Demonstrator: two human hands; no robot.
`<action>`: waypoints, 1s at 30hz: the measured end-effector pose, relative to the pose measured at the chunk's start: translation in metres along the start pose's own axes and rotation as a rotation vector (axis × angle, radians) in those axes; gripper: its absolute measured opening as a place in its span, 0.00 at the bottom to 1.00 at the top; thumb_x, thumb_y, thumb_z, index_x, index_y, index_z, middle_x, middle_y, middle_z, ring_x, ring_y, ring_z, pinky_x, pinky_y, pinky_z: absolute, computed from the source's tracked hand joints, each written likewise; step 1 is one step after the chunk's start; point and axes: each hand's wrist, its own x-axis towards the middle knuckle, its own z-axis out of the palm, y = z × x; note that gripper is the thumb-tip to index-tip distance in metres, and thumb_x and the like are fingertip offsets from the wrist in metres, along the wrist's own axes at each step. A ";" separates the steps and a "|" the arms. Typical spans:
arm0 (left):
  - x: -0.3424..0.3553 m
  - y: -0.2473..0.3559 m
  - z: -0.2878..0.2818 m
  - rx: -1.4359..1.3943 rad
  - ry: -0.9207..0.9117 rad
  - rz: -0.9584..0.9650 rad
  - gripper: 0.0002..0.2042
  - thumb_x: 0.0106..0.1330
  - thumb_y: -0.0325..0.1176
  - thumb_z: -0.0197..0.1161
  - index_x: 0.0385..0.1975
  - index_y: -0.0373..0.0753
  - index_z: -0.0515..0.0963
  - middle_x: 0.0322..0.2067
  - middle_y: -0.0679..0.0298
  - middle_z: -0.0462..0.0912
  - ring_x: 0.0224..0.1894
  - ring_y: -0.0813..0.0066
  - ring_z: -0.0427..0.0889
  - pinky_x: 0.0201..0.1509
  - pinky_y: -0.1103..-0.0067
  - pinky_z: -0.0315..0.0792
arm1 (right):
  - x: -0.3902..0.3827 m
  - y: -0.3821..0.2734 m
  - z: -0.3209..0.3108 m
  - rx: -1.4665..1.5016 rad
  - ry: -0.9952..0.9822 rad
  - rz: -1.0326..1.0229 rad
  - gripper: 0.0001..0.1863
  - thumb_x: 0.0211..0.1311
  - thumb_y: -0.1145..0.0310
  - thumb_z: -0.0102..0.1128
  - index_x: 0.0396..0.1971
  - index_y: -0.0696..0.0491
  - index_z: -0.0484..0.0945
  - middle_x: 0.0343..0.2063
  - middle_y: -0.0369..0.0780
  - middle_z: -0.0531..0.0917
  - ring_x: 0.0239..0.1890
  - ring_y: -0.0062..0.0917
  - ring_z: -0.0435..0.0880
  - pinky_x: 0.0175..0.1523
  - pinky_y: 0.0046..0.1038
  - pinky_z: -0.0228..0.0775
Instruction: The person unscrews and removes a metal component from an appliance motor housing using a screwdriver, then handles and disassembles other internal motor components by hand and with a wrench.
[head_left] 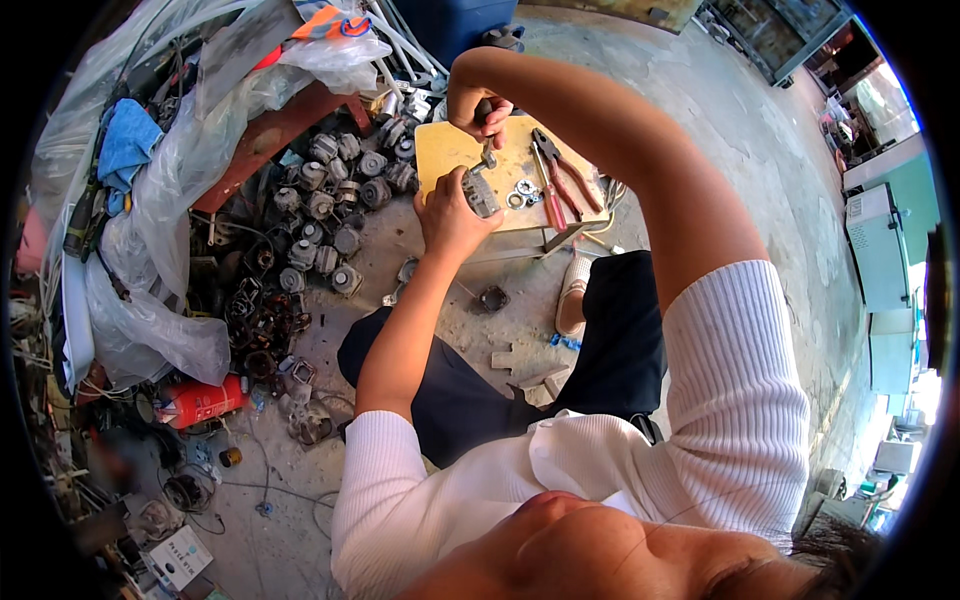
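Note:
My left hand (452, 222) is closed around a small grey metal motor (481, 193), tilted over the front of a low yellow tabletop (436, 146). Just beyond it, my right hand (494, 122) is wrapped around the dark handle of a tool. Its metal end (487, 159) is at the motor's upper edge; I cannot tell which kind of tool it is. To the right on the tabletop lie a red-handled screwdriver (553, 203) and pliers (566, 180) with reddish handles. Several small metal rings (523, 190) sit between the motor and the screwdriver.
A heap of small grey motors (322, 205) covers the floor left of the table, with dark metal parts (262, 320) nearer me. A red cylinder (203, 400), clear plastic sheeting (150, 290) and a blue cloth (128, 145) are farther left. A loose round part (493, 298) lies by my feet.

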 end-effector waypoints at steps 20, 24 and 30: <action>0.001 0.005 -0.004 -0.028 -0.051 -0.033 0.41 0.44 0.50 0.77 0.59 0.43 0.67 0.51 0.57 0.79 0.57 0.62 0.76 0.66 0.48 0.55 | 0.012 0.017 -0.014 -0.209 0.083 -0.221 0.12 0.65 0.71 0.62 0.48 0.53 0.80 0.39 0.34 0.87 0.34 0.14 0.87 0.29 0.14 0.67; 0.000 0.002 -0.006 -0.034 -0.071 -0.043 0.42 0.44 0.50 0.77 0.60 0.42 0.66 0.53 0.56 0.78 0.58 0.60 0.75 0.65 0.50 0.56 | 0.007 0.016 -0.009 -0.251 0.144 -0.308 0.12 0.64 0.72 0.63 0.47 0.55 0.80 0.37 0.36 0.88 0.33 0.15 0.87 0.29 0.15 0.68; 0.001 0.007 -0.007 -0.023 -0.068 -0.040 0.42 0.44 0.50 0.77 0.60 0.42 0.66 0.53 0.55 0.78 0.58 0.59 0.75 0.64 0.52 0.57 | -0.011 0.001 0.004 -0.291 0.192 -0.213 0.13 0.60 0.73 0.67 0.44 0.57 0.79 0.35 0.35 0.87 0.31 0.17 0.81 0.35 0.19 0.69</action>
